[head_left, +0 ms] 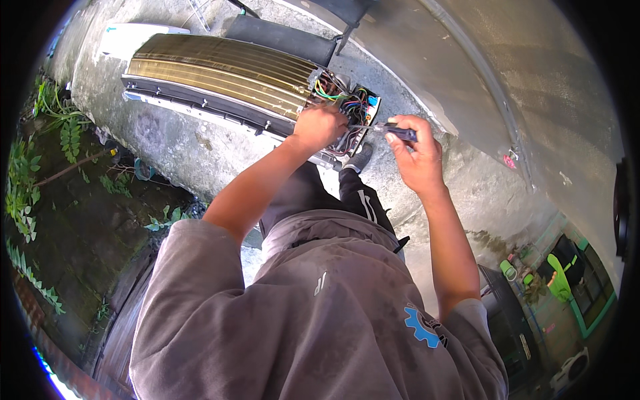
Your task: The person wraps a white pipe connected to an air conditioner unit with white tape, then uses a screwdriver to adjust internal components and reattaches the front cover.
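Note:
An air conditioner's indoor unit [220, 67] lies uncovered on the concrete, with its gold-coloured coil fins bare. At its right end, coloured wires [325, 89] and a circuit board area are exposed. My left hand [320, 125] is closed at the edge of this wiring, and its fingertips hide whatever they grip. From the right, my right hand [421, 152] holds a screwdriver [403, 133] by its dark, partly clear handle. The screwdriver's shaft points left into the wiring, close to my left fingers. Its tip cannot be made out clearly.
My shoe [359, 159] stands right beside the unit's wired end. A dark panel [280, 37] and a white cover [137, 39] lie beyond it. A wall [527, 80] rises on the right; plants [70, 137] grow past the concrete edge on the left.

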`<state>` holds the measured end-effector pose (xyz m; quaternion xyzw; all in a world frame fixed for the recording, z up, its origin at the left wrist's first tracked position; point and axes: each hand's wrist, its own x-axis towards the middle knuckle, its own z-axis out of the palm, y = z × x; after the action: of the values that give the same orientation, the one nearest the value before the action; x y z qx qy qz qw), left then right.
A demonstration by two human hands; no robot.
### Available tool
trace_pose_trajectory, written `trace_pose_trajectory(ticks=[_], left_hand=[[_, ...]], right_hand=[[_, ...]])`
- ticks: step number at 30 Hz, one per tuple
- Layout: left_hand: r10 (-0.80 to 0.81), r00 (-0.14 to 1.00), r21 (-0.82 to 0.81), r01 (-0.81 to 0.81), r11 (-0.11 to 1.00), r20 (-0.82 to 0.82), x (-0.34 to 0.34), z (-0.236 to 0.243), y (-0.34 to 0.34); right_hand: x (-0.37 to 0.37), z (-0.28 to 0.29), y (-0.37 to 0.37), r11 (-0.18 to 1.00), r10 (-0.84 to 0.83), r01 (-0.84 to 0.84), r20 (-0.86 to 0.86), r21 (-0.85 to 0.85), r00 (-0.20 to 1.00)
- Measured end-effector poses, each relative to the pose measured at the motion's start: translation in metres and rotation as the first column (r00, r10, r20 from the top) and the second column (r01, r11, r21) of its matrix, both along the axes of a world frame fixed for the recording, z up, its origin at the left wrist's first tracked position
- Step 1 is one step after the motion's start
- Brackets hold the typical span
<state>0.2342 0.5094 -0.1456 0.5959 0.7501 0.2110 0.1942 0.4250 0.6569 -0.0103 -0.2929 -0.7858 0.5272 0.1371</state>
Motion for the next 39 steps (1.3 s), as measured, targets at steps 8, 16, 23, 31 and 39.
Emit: trace_pose_trajectory(ticks=[8,16,23,31,39], left_hand=[[0.107,0.992,-0.071,-0.112,0.991,-0.061,0.006,-0.015,0.005],[0.139,0.989,-0.27,-0.121,0.955,0.049,-0.002,-0.004,0.018],[0.077,0.997,-0.148,-0.076,0.986,0.005,0.001,-0.014,0.012],[0.083,0.997,0.04,-0.083,0.996,-0.007,0.005,-0.029,0.002],[0.1,0.994,-0.013,-0.1,0.995,0.046,0.006,-0.031,0.0]], right_hand=[[-0.009,-0.007,-0.009,0.937,0.199,-0.166,-0.079,0.306,0.977],[-0.021,0.0,-0.015,0.919,0.263,-0.235,-0.049,0.316,0.963],[-0.035,0.02,-0.007,0.838,0.425,-0.44,0.121,0.322,0.897],[-0.039,0.021,0.001,0.768,0.52,-0.543,0.163,0.338,0.838],[-0.042,0.026,-0.007,0.744,0.512,-0.543,0.19,0.389,0.838]])
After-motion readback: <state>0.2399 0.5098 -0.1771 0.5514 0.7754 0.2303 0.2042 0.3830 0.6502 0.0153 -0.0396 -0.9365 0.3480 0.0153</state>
